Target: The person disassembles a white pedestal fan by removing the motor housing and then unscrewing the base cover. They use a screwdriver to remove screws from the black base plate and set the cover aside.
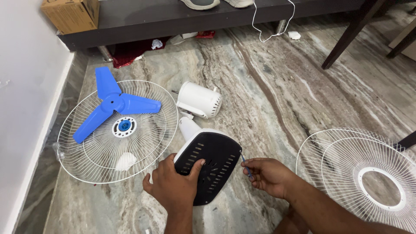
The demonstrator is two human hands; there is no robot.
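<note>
I see the left hand [173, 186] pressed flat on the black underside of the fan base [210, 167], thumb resting on a vent slot, steadying it but not gripping it. The base lies upturned on the floor [268, 108], near centre. The right hand [268, 177] is clenched on a small blue-handled screwdriver [246, 167], its tip at the right edge of the base.

Hazards, as I judge them:
- The tip may slip off the edge and gouge the plastic, since the base is only pressed, not clamped.
- The motor housing [199, 99], joined by the neck, may roll and twist the base.
- Freed screws may scatter on the patterned floor.
- The rear grille [117, 130] with the blue blade [113, 103] lies just left; a jerk could bend it.
</note>
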